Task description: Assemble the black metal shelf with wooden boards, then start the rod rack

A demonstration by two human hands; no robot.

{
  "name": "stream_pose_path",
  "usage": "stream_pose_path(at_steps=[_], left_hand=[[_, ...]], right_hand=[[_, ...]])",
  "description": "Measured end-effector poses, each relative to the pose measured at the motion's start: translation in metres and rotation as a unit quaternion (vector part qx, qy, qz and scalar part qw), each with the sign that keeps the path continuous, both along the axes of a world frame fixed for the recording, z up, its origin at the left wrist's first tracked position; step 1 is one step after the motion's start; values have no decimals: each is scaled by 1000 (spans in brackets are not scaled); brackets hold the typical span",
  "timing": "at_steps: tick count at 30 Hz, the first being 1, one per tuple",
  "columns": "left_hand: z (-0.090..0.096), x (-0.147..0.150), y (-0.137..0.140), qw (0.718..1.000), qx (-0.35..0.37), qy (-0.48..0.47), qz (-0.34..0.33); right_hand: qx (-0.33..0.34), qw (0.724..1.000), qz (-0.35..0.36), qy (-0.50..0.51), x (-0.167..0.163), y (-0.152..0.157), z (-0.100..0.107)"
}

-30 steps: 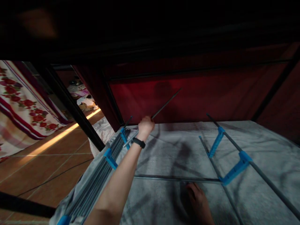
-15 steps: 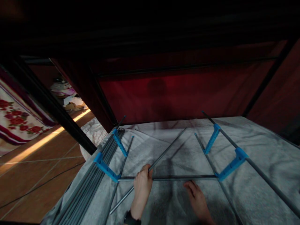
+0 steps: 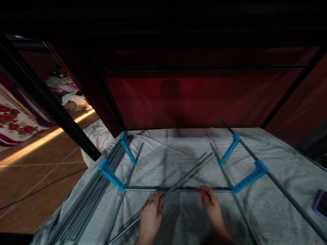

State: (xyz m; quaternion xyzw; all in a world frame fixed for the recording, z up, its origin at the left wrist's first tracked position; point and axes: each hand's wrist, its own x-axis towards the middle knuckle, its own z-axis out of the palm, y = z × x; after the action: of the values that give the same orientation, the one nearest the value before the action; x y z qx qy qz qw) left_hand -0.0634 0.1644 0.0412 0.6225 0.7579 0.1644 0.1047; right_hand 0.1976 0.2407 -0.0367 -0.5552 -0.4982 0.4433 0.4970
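My left hand (image 3: 150, 217) is closed around a thin grey metal tube (image 3: 190, 173), which slants from the lower left up to the right over a horizontal crossbar (image 3: 140, 189). Close to the crossbar's right part is my right hand (image 3: 211, 205), its fingers loosely bent and apart, holding nothing; whether it touches the bar I cannot tell. The crossbar runs between a left blue plastic bracket (image 3: 112, 175) and a right blue bracket (image 3: 247, 178). Farther back, another pair of blue brackets, one left (image 3: 128, 149) and one right (image 3: 230, 149), joins the long side tubes.
A bundle of several grey tubes (image 3: 87, 200) lies along the left side of the grey cloth (image 3: 173, 149). A dark phone-like object (image 3: 320, 204) rests at the right edge. Behind stands a dark red panel (image 3: 204, 98); tiled floor (image 3: 33, 183) shows at left.
The slanted tube has shifted, its far end now lower and farther right. My left hand moved slightly down; my right hand rose towards the crossbar. The view shifted, bringing in the phone-like object.
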Motion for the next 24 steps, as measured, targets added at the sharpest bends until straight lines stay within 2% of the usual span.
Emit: stream_pose_path(at_steps=[4,10,15,19,24], left_hand=[[-1,-2,-3,999,5,-9,-43],[3,-2,-6,996,-4,24,-90],[11,-4,-3,992,-6,16,-124],[16,-8,10,992,0,40,-123],[21,-11,32,990,7,70,-121]], right_hand=[[-57,993,-29,103,1,17,13],[-125,959,-45,251,8,34,27],[-142,948,-34,282,22,49,27],[-170,936,-12,309,34,63,21],[-163,940,2,298,39,68,14]])
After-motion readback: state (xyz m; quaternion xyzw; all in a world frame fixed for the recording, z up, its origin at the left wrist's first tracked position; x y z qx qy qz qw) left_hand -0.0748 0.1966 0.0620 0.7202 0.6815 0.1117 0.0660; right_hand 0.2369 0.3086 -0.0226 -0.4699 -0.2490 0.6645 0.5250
